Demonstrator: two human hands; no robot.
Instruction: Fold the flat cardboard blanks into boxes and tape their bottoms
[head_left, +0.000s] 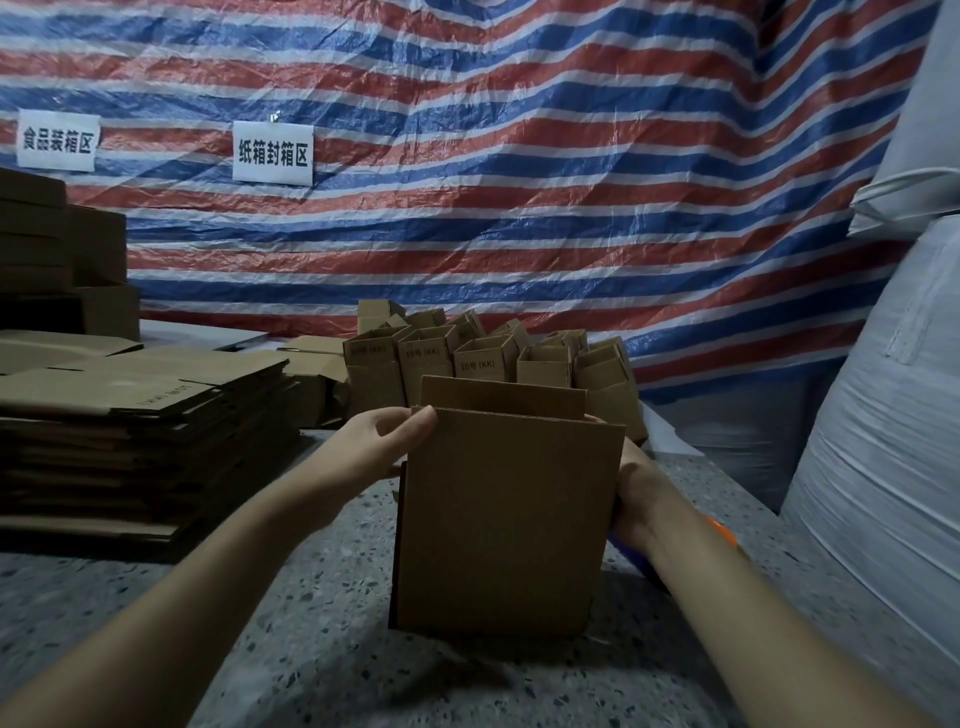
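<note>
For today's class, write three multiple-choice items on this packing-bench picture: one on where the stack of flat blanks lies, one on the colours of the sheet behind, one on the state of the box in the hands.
1. Where does the stack of flat blanks lie?
A. To the left of the held box
B. To the right of the held box
C. On top of the folded boxes

2. Which colours stripe the tarpaulin behind?
A. Green and yellow
B. Red, white and blue
C. Black and orange

3. In what state is the held box?
A. Lying flat on the stack
B. Crushed on the table
C. Held upright, top flaps open

Answers:
1. A, the stack sits at the frame's left, on the table.
2. B, those stripes run across the whole backdrop.
3. C, the left hand and right hand grip its sides, and a flap stands up at the back.
</note>
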